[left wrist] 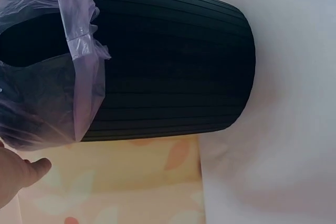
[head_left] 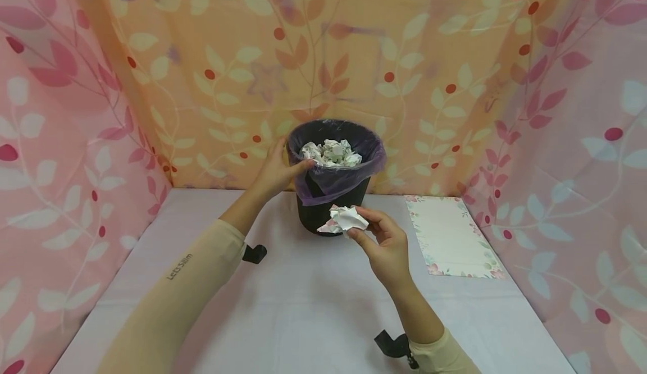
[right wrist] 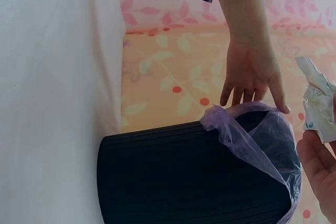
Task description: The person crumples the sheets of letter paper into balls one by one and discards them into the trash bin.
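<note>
My right hand (head_left: 389,247) pinches a crumpled sheet of paper (head_left: 349,218) between thumb and fingers, in front of the bin and below its rim. In the right wrist view, the crumpled paper (right wrist: 319,106) shows at the right edge. A black trash bin (head_left: 323,217) lined with a purple plastic bag (head_left: 374,160) stands upright at the back. Several crumpled paper balls (head_left: 333,152) lie inside it. At the bin's left rim rests my left hand (head_left: 277,172), fingers fairly straight along the outside and thumb near the front edge. The left wrist view shows only part of that hand (left wrist: 18,174).
A flat white sheet with a floral border (head_left: 455,236) lies on the table to the right of the bin. White cloth covers the table (head_left: 303,312). Patterned curtains (head_left: 227,82) enclose the back and both sides.
</note>
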Available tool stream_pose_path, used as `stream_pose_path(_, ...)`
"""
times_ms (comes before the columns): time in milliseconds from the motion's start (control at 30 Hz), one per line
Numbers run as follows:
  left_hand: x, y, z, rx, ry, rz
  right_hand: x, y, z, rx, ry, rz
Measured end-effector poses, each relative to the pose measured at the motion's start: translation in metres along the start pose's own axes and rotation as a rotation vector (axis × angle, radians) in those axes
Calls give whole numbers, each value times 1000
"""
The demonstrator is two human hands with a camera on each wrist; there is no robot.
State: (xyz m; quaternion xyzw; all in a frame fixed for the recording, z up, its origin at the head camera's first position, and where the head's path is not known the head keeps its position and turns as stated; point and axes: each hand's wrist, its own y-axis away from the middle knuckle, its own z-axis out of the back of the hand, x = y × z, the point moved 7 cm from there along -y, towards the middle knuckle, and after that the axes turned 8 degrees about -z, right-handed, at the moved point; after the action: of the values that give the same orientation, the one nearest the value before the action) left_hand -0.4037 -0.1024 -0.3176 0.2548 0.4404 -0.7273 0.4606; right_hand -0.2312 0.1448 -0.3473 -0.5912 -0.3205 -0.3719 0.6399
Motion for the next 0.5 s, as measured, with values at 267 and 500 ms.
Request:
stream_pose_path(267, -1, -7, -5, -6, 25, -93, 2, -7, 4, 34, -70, 12)
stream_pose_path(500, -1, -5, -6, 16, 31, -39, 17, -26, 15, 78, -88, 68)
